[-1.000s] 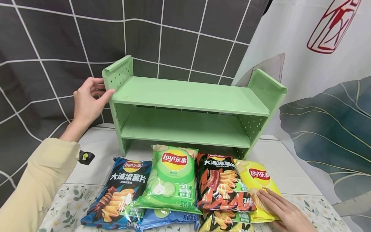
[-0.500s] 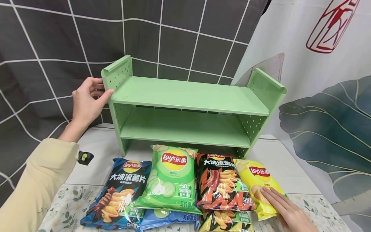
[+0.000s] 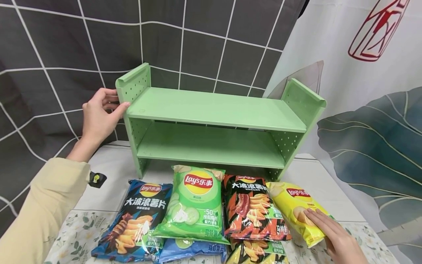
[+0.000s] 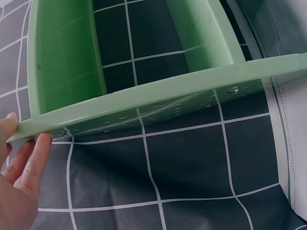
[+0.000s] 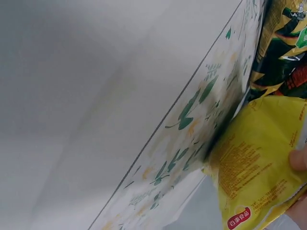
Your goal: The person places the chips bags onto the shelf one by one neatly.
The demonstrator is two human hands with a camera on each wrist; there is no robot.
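Note:
At the left end of the green two-tier shelf (image 3: pixel 214 106), my left hand (image 3: pixel 99 119) pinches the upper side panel, thumb in front and fingers behind. The left wrist view shows the same hand (image 4: pixel 24 177) on the panel's edge. My right hand (image 3: pixel 336 236) grips the lower right part of a yellow bag of potato chips (image 3: pixel 290 205). Its fingers lie over the front, while in the right wrist view the thumb (image 5: pixel 298 160) presses the printed back. The bag is tilted, its near end lifted off the table.
Left of the yellow bag lie a red-black chip bag (image 3: pixel 252 209) over a black-yellow one (image 3: pixel 255 252), a green one (image 3: pixel 194 201) over a blue one (image 3: pixel 191 250), and a dark blue one (image 3: pixel 136 220). A dark grid curtain (image 3: pixel 211 47) hangs behind the shelf.
My right hand has moved slightly right and turned the yellow bag's near end to the right, away from the red-black bag. The left hand stays on the shelf.

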